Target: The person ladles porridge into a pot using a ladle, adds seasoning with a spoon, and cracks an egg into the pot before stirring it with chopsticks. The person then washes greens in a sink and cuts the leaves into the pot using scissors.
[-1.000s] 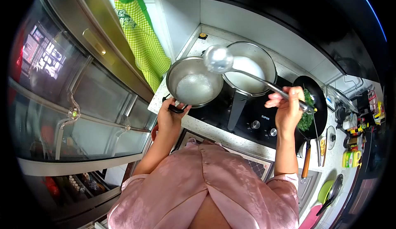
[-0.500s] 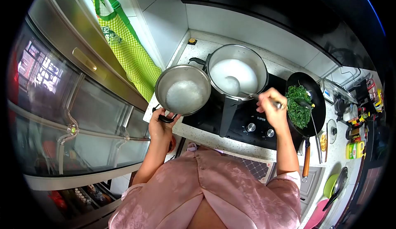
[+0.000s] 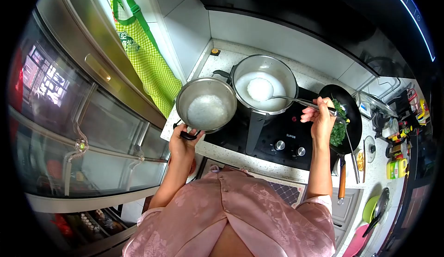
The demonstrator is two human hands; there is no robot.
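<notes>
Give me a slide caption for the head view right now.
Left hand holds a pot; right hand holds a ladle over a cooker of white liquid.

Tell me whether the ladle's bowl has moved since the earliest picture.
Yes: judged against the long-handled pot, the ladle's bowl has moved right, from over the left rim to inside the pot.

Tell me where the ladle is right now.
In the head view, the ladle is in the right hand, its bowl inside the larger pot of white liquid, between the smaller pot on the left and the black wok on the right.
</notes>
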